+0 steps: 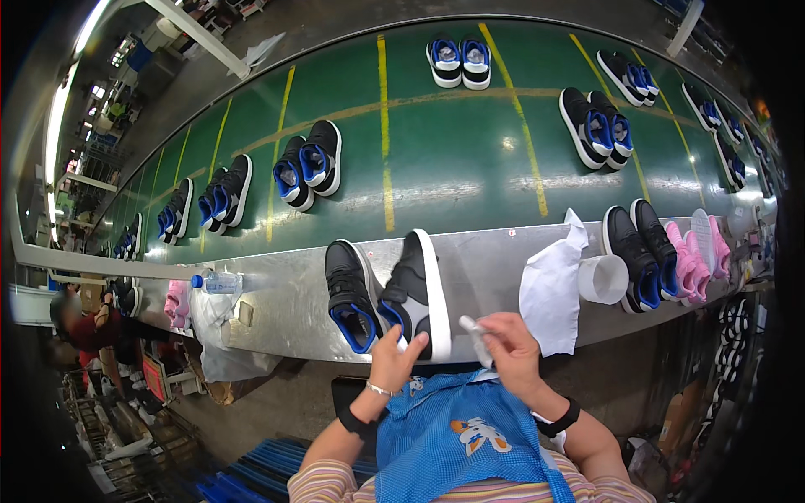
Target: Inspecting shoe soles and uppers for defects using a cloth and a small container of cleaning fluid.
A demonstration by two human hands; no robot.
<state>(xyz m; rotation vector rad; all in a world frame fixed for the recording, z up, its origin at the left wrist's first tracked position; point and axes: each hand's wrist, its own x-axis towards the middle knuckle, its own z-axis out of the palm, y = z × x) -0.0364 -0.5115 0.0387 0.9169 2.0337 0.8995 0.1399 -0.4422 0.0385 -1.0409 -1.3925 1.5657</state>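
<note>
Two black shoes with blue linings lie on the metal ledge (495, 260) in front of me. My left hand (396, 356) rests its fingers on the heel of the right-hand shoe (415, 289), which lies on its side with its white sole facing right. Next to it on the left sits the other shoe (350, 293). My right hand (507, 348) holds a small white tool or cloth stick (475, 335) just right of that shoe.
A white cloth (549, 289) and a white cup (602, 278) lie on the ledge to the right, then another black pair (641, 251) and pink shoes (696, 256). Several black-and-blue pairs ride the green conveyor belt (444, 159). A water bottle (216, 282) and a plastic bag (214, 331) sit at left; another person (80, 323) works far left.
</note>
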